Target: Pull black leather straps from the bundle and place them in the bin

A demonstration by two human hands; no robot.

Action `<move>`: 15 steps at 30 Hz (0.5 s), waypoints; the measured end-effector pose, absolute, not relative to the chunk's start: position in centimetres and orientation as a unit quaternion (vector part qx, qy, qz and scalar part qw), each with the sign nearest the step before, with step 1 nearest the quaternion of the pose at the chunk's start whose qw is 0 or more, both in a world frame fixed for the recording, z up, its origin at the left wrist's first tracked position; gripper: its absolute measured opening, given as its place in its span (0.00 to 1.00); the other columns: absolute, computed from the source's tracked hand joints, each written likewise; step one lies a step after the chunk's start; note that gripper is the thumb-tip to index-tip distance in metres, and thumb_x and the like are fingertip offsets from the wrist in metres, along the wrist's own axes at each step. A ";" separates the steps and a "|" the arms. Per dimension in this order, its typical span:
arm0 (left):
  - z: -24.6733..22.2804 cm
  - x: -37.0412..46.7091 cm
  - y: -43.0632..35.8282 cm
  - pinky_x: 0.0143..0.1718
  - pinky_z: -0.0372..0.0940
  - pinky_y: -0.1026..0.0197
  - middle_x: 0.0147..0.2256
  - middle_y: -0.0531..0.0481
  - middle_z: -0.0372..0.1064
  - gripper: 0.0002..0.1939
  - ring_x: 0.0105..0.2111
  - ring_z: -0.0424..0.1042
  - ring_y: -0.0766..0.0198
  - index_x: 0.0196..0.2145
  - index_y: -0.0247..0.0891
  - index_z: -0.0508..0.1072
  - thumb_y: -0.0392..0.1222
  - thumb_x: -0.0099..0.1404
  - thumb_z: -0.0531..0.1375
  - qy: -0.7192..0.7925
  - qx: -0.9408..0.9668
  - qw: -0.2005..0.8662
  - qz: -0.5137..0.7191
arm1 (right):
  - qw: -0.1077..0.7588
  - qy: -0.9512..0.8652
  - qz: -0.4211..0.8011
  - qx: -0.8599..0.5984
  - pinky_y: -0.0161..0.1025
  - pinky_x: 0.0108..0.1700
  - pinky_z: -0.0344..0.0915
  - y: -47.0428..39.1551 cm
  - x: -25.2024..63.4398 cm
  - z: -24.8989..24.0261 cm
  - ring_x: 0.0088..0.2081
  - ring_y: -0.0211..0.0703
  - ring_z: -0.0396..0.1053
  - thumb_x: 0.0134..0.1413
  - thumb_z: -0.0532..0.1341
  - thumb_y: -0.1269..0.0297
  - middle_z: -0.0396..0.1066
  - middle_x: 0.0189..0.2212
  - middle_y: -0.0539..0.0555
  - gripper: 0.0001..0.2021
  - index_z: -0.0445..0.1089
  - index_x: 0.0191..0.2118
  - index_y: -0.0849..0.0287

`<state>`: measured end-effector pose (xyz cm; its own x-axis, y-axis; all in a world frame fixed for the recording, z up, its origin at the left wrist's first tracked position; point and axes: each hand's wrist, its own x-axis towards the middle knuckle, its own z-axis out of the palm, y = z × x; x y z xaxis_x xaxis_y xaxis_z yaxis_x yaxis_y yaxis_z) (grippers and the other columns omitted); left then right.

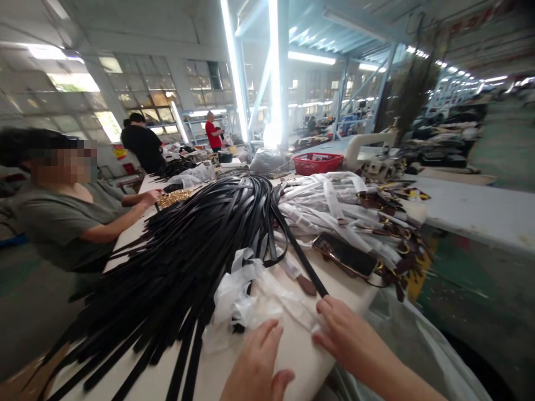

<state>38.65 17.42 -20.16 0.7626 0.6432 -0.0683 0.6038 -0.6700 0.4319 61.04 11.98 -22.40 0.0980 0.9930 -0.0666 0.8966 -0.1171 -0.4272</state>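
Note:
Near the table's front edge, my right hand (349,337) pinches the near end of a black strap (298,248), which runs back to the big pile. The fingertips of that hand are also close to a strip of thin white wrapping (288,295); whether they grip it I cannot tell. My left hand (259,362) is open beside the crumpled wrapping, thumb apart from the fingers. A large heap of black straps (200,234) spreads over the table to the left. The brown tip (306,285) of a wrapped strap lies just beyond my right hand.
A phone (345,254) lies right of the strap, before a pile of white-wrapped straps (330,200) with brown, brass-fitted ends. Behind stand a red basket (318,163) and a sewing machine (376,156). A co-worker (71,206) works at the left side, near gold-coloured pieces (174,198).

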 end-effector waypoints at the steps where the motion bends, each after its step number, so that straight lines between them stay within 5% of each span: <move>1: -20.4 39.7 17.7 0.61 0.60 0.45 0.61 0.32 0.61 0.30 0.61 0.61 0.47 0.60 0.27 0.64 0.30 0.59 0.57 0.339 0.912 0.231 0.024 | 0.150 -0.649 0.184 -0.723 0.50 0.51 0.63 11.7 61.4 -22.7 0.49 0.57 0.68 0.55 0.59 0.71 0.70 0.45 0.65 0.09 0.68 0.42 0.65; 7: -23.0 45.0 19.2 0.57 0.67 0.48 0.59 0.37 0.65 0.31 0.57 0.66 0.47 0.60 0.34 0.63 0.32 0.59 0.63 0.261 0.944 0.176 0.100 | 0.209 -0.664 0.237 -0.678 0.40 0.37 0.63 11.8 63.1 -23.6 0.35 0.45 0.69 0.57 0.54 0.72 0.71 0.33 0.56 0.05 0.64 0.32 0.59; 11: -22.6 46.3 19.5 0.38 0.73 0.54 0.35 0.49 0.75 0.08 0.37 0.72 0.55 0.42 0.40 0.73 0.34 0.64 0.60 0.223 0.950 0.084 0.200 | 0.248 -0.667 0.265 -0.651 0.37 0.34 0.63 12.0 64.2 -23.5 0.31 0.44 0.70 0.58 0.55 0.67 0.73 0.30 0.54 0.04 0.64 0.33 0.58; 15: -20.7 45.5 20.2 0.39 0.68 0.57 0.33 0.51 0.74 0.08 0.36 0.71 0.58 0.39 0.40 0.71 0.32 0.68 0.54 0.251 0.918 -0.032 0.306 | 0.326 -0.669 0.259 -0.616 0.35 0.34 0.64 11.6 65.7 -22.7 0.31 0.42 0.71 0.61 0.53 0.63 0.74 0.29 0.54 0.08 0.68 0.34 0.58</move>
<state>45.54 20.19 -20.68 0.6876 0.4405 0.5772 0.4802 -0.8722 0.0936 65.67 11.61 -22.68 -0.0294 0.9927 0.1173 0.6553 0.1078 -0.7476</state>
